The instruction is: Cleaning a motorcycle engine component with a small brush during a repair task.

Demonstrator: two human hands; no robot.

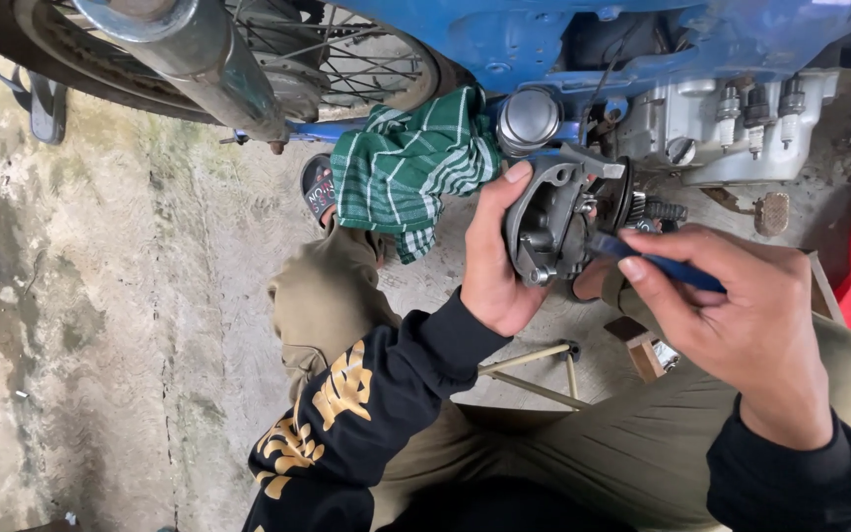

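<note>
I look down at a rough, stained concrete floor [100, 296] under a blue motorbike [642, 39]. A green checked cloth [410, 163] hangs just beside my left fingertips. My left hand [494, 261] is curled tight around a grey metal engine part [548, 227]. My right hand [731, 305] pinches a thin blue tool [657, 262], its tip touching the part.
</note>
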